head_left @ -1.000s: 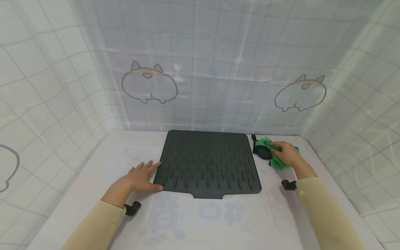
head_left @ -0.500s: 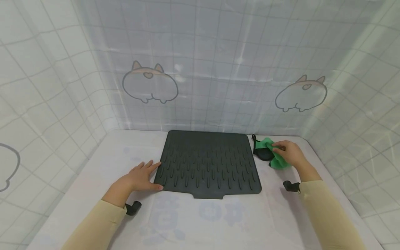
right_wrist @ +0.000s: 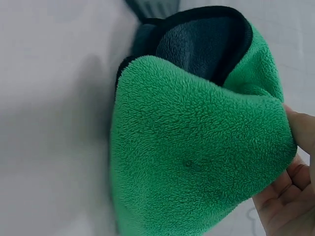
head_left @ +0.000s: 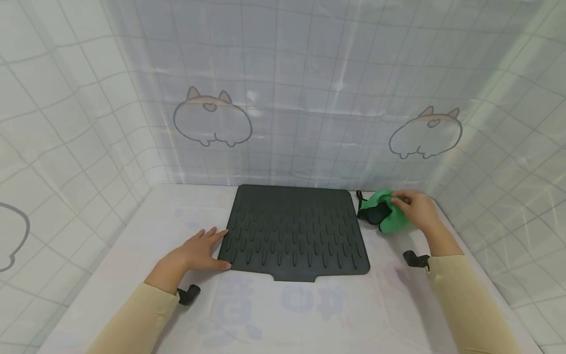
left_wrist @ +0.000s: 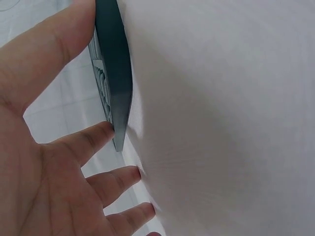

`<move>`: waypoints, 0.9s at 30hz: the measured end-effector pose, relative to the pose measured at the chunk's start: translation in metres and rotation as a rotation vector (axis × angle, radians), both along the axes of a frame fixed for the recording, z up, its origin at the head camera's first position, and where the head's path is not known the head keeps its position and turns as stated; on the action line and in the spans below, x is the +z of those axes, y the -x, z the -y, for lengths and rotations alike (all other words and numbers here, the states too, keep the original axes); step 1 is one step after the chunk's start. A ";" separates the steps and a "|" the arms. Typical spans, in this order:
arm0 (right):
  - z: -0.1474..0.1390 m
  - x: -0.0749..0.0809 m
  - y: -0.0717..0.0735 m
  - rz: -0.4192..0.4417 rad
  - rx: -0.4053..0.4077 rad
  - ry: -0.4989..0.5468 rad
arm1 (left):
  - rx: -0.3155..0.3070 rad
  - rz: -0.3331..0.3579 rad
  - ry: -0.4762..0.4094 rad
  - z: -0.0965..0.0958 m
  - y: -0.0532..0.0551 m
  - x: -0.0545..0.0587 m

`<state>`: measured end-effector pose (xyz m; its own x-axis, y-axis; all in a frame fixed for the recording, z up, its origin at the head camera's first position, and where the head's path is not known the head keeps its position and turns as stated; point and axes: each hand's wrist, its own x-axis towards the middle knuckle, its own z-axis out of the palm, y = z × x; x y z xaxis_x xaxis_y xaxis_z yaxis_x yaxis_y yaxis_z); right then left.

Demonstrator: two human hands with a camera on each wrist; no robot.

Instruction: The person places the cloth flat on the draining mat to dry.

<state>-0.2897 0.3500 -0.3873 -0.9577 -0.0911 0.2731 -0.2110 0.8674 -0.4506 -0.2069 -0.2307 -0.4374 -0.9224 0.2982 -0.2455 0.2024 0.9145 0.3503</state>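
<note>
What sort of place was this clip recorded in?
Probably a curtained-off tabletop booth, though its wider surroundings aren't visible. Grid-patterned sheets enclose the left, right and far sides of a pale tabletop, on which a dark ridged mat lies.

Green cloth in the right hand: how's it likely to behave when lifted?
The green cloth will likely droop: it already bends and folds where the right hand pinches it. Its fuzzy pile probably resists slipping. Looking like plain soft fabric, it's likely light.
</note>
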 end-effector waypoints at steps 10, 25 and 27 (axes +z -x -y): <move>0.011 0.033 -0.008 -0.064 -0.007 0.068 | 0.007 0.011 -0.006 0.000 0.001 -0.003; 0.049 0.072 -0.010 -0.100 0.025 0.111 | 0.008 0.034 -0.032 0.000 -0.002 0.001; 0.056 0.076 -0.008 -0.132 0.038 0.113 | 0.011 0.037 -0.035 0.000 -0.002 0.002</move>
